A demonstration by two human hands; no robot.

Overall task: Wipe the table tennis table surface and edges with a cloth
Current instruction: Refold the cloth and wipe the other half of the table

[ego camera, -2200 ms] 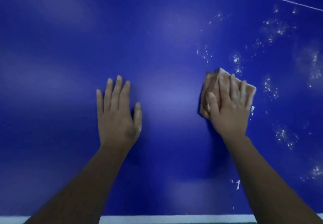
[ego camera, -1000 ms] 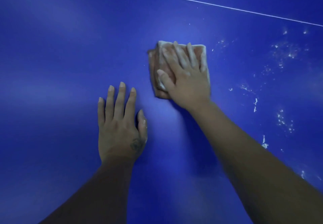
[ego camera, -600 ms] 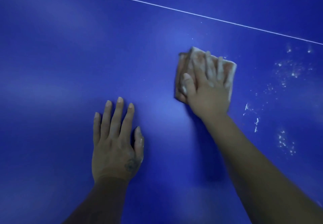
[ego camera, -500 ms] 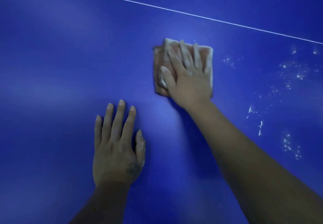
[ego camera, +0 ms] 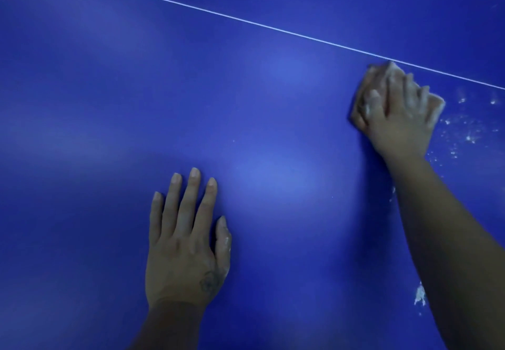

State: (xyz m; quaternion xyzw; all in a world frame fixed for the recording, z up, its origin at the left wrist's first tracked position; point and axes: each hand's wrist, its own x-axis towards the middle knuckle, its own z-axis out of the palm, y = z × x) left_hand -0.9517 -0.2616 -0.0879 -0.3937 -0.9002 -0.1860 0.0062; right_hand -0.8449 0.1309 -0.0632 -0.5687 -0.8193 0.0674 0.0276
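Two hands are on the blue bench (ego camera: 109,109). The right hand (ego camera: 399,131) presses flat, fingers spread, on the folded cloth (ego camera: 360,101), whose far corner touches the white line (ego camera: 246,22). The left hand (ego camera: 185,251) rests palm down nearer the person, fingers straight, holding nothing. White specks (ego camera: 468,138) lie just right of the cloth, and a smear (ego camera: 420,295) sits beside the right forearm. Half a second ago the cloth was further left, clear of the line; the left hand has stayed put.
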